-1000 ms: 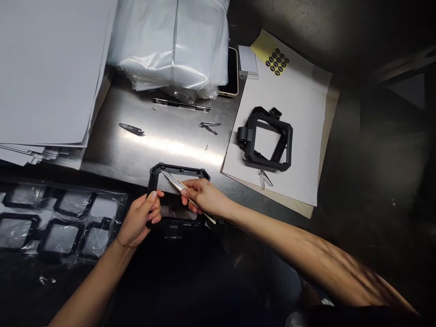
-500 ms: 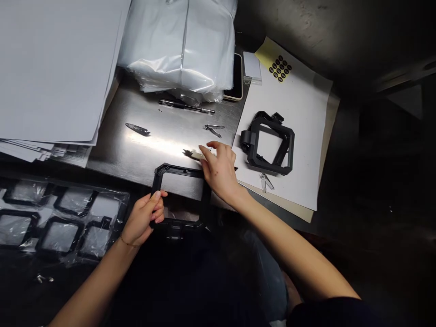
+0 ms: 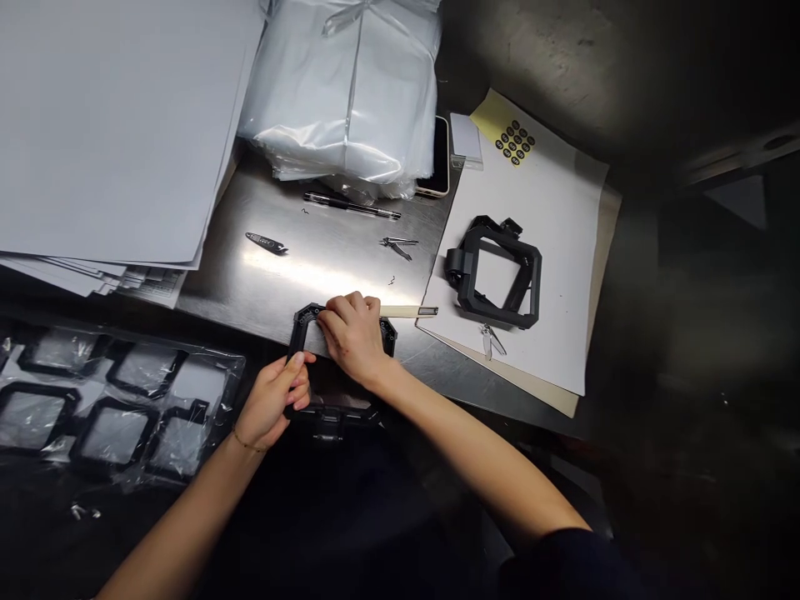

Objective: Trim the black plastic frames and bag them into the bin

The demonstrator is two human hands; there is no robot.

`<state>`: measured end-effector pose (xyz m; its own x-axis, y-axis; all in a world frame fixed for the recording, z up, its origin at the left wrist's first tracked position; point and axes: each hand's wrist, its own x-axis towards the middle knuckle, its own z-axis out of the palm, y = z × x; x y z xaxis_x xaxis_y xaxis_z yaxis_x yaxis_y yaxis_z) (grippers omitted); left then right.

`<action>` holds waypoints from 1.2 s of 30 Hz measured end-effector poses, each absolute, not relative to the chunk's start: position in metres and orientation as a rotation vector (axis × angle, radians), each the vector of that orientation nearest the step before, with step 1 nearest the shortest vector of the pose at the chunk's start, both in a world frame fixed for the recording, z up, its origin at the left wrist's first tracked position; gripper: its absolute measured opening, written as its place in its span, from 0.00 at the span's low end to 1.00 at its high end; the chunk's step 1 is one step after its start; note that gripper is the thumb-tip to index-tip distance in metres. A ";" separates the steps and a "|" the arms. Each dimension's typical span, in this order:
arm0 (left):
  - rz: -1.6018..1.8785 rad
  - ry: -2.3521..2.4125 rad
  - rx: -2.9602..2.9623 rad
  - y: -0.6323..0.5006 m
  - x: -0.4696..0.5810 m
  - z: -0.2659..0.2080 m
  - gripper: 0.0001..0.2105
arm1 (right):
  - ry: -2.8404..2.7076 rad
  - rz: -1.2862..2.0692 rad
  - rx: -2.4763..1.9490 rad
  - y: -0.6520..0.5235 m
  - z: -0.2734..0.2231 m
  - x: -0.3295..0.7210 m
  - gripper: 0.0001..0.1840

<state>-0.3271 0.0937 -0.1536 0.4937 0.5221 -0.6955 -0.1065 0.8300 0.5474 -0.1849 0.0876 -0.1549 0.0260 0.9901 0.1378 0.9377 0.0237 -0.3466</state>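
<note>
My left hand (image 3: 275, 398) is closed around the left side of a black plastic frame (image 3: 298, 332), roughly square with cut corners, held at the table's front edge. Over the frame's far side, my right hand (image 3: 355, 337) is closed on a slim beige utility knife (image 3: 400, 312). The knife's slotted end sticks out to the right; its other end is hidden under my fingers. I cannot tell whether the blade touches the frame. Part of the frame's far bar is covered by my right hand.
Beyond my hands lie a pen (image 3: 353, 205), a dark clipper lever (image 3: 266, 243) and small nippers (image 3: 398, 247). Assembled black frames (image 3: 500, 275) and another clipper (image 3: 492, 342) rest on white paper (image 3: 562, 250). Bagged frames (image 3: 112, 429) lie left; plastic bags (image 3: 350, 92) are stacked behind.
My right hand has moved left and down onto the frame's far bar, bringing the utility knife with it. My left hand keeps its grip on the frame. The whole view has shifted slightly.
</note>
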 end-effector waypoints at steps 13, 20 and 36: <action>0.398 0.988 0.410 0.094 -0.329 -0.152 0.07 | -1.977 1.162 -1.631 0.037 -0.058 -0.135 0.12; 0.339 0.980 0.283 0.106 -0.331 -0.127 0.08 | -2.538 0.620 -1.670 -0.005 -0.090 -0.132 0.18; 0.849 1.155 0.555 0.111 -0.386 -0.084 0.11 | -1.747 0.869 -1.641 0.176 -0.052 -0.130 0.10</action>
